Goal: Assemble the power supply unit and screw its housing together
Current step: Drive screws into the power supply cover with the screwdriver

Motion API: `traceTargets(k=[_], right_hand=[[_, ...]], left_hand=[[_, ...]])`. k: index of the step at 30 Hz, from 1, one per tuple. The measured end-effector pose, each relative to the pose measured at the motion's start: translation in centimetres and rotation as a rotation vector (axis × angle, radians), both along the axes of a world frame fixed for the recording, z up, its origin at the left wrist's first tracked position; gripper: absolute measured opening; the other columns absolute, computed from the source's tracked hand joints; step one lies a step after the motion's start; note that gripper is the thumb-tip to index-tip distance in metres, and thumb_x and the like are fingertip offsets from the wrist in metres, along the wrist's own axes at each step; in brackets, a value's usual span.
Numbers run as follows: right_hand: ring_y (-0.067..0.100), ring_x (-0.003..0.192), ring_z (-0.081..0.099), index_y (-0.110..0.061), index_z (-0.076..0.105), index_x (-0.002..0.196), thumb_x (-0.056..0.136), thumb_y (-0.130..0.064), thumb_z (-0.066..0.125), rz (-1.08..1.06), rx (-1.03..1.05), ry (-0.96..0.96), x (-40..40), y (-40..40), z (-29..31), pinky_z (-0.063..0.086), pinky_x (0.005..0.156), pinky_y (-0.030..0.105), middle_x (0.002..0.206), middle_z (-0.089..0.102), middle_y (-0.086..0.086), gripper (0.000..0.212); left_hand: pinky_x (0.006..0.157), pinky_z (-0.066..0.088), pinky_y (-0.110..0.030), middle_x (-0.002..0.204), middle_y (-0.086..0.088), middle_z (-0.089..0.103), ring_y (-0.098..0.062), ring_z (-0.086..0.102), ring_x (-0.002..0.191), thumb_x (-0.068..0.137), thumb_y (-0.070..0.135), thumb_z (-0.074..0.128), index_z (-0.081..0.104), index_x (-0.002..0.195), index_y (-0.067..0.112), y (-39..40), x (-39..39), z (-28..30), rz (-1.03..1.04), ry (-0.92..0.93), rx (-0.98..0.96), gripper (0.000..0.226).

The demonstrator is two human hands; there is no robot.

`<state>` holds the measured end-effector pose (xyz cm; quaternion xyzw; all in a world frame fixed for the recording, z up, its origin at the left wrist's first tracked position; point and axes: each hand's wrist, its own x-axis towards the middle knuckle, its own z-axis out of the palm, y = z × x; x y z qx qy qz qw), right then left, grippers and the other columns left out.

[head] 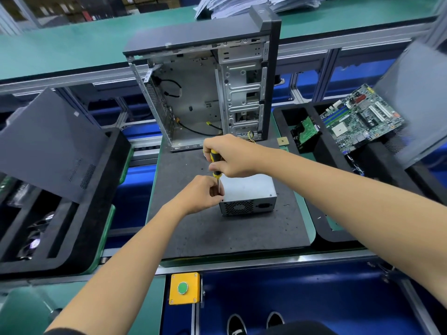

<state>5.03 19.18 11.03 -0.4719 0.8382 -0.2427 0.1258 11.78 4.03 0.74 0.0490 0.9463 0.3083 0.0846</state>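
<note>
The right hand is wrapped tight round the yellow and black handle of the screwdriver, and the tool stands almost straight up. Just below that grip, the left hand pinches the thin metal shaft low down, right by the tip, to keep it from wobbling. The tip sits at the top left corner of the power supply unit, a grey metal box lying on the dark foam mat just under both hands, with its fan grille facing the person. The screw itself is too small to see, hidden by the fingers. To do this step well, I think the tool should stay straight up and down, so the tip sits deep in the screw head. Push down gently while turning slowly from the top grip. The lower fingers should only guide, not squeeze hard, and let go once the screw bites. The box is not held by either hand, so it could slide; press softly. Beyond the top grip stands the open computer case, not needed yet
</note>
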Motion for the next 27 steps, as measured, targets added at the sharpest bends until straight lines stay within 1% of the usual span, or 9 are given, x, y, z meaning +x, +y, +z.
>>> traceTargets(k=[7, 10, 14, 17, 18, 21, 24, 25, 27], right_hand=[[0.018, 0.079, 0.059, -0.013, 0.052, 0.089, 0.090, -0.015, 0.062, 0.017, 0.023, 0.019, 0.26, -0.07, 0.04, 0.051, 0.069, 0.039, 0.081, 0.061, 0.000, 0.010], [0.019, 0.080, 0.060, -0.012, 0.052, 0.090, 0.090, -0.014, 0.062, 0.017, 0.022, 0.020, 0.27, 0.02, 0.07, 0.051, 0.070, 0.039, 0.084, 0.062, 0.002, 0.010], [0.020, 0.081, 0.058, -0.011, 0.053, 0.091, 0.089, -0.015, 0.063, 0.018, 0.021, 0.031, 0.30, 0.15, -0.07, 0.050, 0.071, 0.038, 0.087, 0.061, 0.003, 0.011], [0.021, 0.083, 0.058, -0.012, 0.052, 0.089, 0.089, -0.015, 0.063, 0.009, 0.010, 0.025, 0.37, 0.17, -0.34, 0.049, 0.071, 0.037, 0.087, 0.061, 0.003, 0.011], [0.021, 0.083, 0.058, -0.013, 0.052, 0.087, 0.089, -0.014, 0.063, 0.000, 0.003, 0.016, 0.38, 0.19, -0.42, 0.050, 0.072, 0.038, 0.087, 0.061, 0.003, 0.011], [0.018, 0.079, 0.063, -0.012, 0.051, 0.087, 0.089, -0.013, 0.062, -0.032, -0.017, -0.029, 0.32, 0.24, -0.55, 0.052, 0.073, 0.040, 0.083, 0.062, 0.003, 0.011], [0.016, 0.078, 0.067, -0.011, 0.052, 0.088, 0.090, -0.013, 0.061, -0.043, -0.022, -0.058, 0.28, 0.19, -0.48, 0.054, 0.072, 0.041, 0.080, 0.063, 0.002, 0.010], [0.016, 0.078, 0.066, -0.012, 0.051, 0.088, 0.090, -0.013, 0.061, -0.040, -0.012, -0.053, 0.30, 0.12, -0.41, 0.054, 0.072, 0.041, 0.080, 0.063, 0.002, 0.010], [0.017, 0.080, 0.063, -0.013, 0.051, 0.087, 0.090, -0.014, 0.061, -0.029, 0.014, -0.023, 0.37, -0.07, -0.27, 0.053, 0.073, 0.042, 0.081, 0.062, 0.002, 0.010]], left_hand=[[0.070, 0.048, -0.016, 0.078, 0.020, 0.062, -0.008, 0.059, 0.076, 0.081, 0.013, 0.065, 0.069, 0.081, 0.013, -0.10, 0.03, 0.17, -0.024, -0.016, -0.024, 0.003], [0.069, 0.048, -0.013, 0.080, 0.018, 0.062, -0.005, 0.059, 0.076, 0.080, 0.010, 0.064, 0.069, 0.082, 0.016, 0.02, 0.06, 0.14, -0.008, -0.024, -0.003, 0.007], [0.064, 0.044, -0.007, 0.078, 0.019, 0.061, -0.003, 0.058, 0.072, 0.080, 0.008, 0.063, 0.069, 0.087, 0.015, 0.28, 0.14, -0.13, 0.034, -0.027, 0.023, 0.011], [0.064, 0.044, -0.008, 0.078, 0.010, 0.064, -0.006, 0.058, 0.072, 0.081, 0.008, 0.064, 0.070, 0.090, 0.014, 0.37, 0.28, -0.48, 0.051, -0.006, 0.028, 0.012], [0.066, 0.045, -0.010, 0.081, 0.007, 0.066, -0.008, 0.059, 0.075, 0.081, 0.009, 0.066, 0.071, 0.088, 0.015, 0.34, 0.33, -0.57, 0.052, 0.000, 0.031, 0.010], [0.075, 0.050, -0.023, 0.087, 0.002, 0.070, -0.014, 0.062, 0.083, 0.081, 0.012, 0.069, 0.070, 0.083, 0.015, 0.13, 0.43, -0.65, 0.051, -0.006, 0.041, 0.003], [0.076, 0.050, -0.028, 0.087, -0.002, 0.070, -0.018, 0.062, 0.082, 0.080, 0.013, 0.072, 0.067, 0.081, 0.014, 0.08, 0.32, -0.57, 0.051, -0.023, 0.028, 0.005], [0.075, 0.050, -0.026, 0.086, -0.001, 0.069, -0.018, 0.062, 0.081, 0.080, 0.013, 0.072, 0.066, 0.080, 0.015, 0.10, 0.25, -0.55, 0.054, -0.026, 0.026, 0.007], [0.069, 0.048, -0.016, 0.083, 0.005, 0.066, -0.014, 0.060, 0.079, 0.081, 0.013, 0.071, 0.064, 0.079, 0.018, 0.14, 0.15, -0.49, 0.051, -0.034, 0.031, 0.009]])
